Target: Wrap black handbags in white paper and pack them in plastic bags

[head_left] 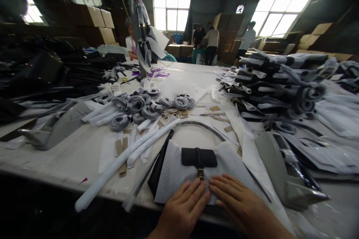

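Note:
A black handbag (157, 171) lies at the table's front edge, its front covered by a pale grey-white protective sheet (171, 164). The black flap (199, 157) and a gold clasp (201, 173) show through an opening in the sheet. A wrapped, arched handle (200, 123) extends away from me. My left hand (185, 205) rests flat on the sheet just below the clasp, fingers stretched out. Beside it, my right hand (238, 198) also lies flat on the sheet, with fingers extended. Neither hand grips anything. My palms hide the lower part of the bag.
Long white wrapped rolls (112, 179) lie left of the bag. Behind are several coiled grey straps (136, 103) and cardboard strips (121, 155). Tape dispensers stand left (58, 127) and right (283, 168). Wrapped black pieces (280, 86) are stacked right. People stand near the windows.

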Demonstrator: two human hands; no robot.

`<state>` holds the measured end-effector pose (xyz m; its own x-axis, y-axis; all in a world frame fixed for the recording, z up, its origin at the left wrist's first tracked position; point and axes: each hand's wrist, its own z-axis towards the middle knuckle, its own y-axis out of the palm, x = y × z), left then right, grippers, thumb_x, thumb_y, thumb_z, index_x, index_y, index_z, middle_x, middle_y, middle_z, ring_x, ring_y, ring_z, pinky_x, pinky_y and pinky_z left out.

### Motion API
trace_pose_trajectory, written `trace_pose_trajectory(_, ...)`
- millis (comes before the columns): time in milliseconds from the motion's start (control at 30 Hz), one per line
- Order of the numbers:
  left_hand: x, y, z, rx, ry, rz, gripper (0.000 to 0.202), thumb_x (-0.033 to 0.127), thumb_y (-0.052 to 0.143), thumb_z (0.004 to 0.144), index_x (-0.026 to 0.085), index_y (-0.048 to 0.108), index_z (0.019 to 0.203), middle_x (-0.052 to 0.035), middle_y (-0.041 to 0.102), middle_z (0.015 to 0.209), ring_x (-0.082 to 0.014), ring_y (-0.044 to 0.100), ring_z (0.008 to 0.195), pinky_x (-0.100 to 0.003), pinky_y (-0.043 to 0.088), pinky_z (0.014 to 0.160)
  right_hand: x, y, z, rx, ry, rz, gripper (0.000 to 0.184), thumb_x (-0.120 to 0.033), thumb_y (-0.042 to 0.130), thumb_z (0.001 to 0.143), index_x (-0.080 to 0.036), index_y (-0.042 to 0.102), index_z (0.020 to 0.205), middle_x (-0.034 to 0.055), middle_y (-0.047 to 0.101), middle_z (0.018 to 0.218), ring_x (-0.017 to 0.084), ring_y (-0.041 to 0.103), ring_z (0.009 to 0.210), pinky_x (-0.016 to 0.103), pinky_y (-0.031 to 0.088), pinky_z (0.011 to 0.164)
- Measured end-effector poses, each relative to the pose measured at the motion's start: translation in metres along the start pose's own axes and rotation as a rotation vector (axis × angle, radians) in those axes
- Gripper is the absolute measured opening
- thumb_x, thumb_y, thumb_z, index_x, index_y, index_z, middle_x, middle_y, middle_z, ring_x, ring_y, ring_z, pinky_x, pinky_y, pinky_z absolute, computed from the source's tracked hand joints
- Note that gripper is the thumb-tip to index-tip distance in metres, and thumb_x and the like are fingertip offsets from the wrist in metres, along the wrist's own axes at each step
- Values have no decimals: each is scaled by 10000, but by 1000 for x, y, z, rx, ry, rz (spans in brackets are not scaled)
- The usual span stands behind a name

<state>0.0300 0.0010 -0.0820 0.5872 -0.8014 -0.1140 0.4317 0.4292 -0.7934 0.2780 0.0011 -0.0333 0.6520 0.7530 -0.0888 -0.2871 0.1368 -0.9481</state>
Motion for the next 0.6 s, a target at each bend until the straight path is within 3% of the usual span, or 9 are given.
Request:
trace_pose_trajectory(267, -1, 4, -2, 55, 6, 8, 457, 87, 274, 1029, 180, 571, 1363, -14, 592, 1399, -179, 532, 1309, -342, 399, 1126, -2, -13, 8, -59, 31, 88, 331, -219, 581, 954, -202, 622, 1282, 72, 691, 1267, 202, 645, 1181, 363, 489, 1079)
trace_pose_trajectory(500, -3, 5, -2, 79, 11, 27, 469, 82, 270, 1026, 193, 571, 1368, -12, 577, 1416, -172, 519, 1320, -334, 344, 1156, 0, -33, 33, 69, 17, 89, 255, -181, 497, 983, -185, 648, 1188, 90, 738, 1139, 198, 694, 1057, 371, 522, 1021)
trace_pose_trajectory(600, -4, 4, -1, 99, 15, 28, 472, 81, 265, 1027, 196, 579, 1361, -12, 591, 1402, -165, 520, 1319, -329, 334, 1161, 13, -36, 49, 84, 7, 98, 256, -159, 484, 980, -187, 659, 1165, 86, 745, 1108, 195, 697, 1028, 359, 549, 964)
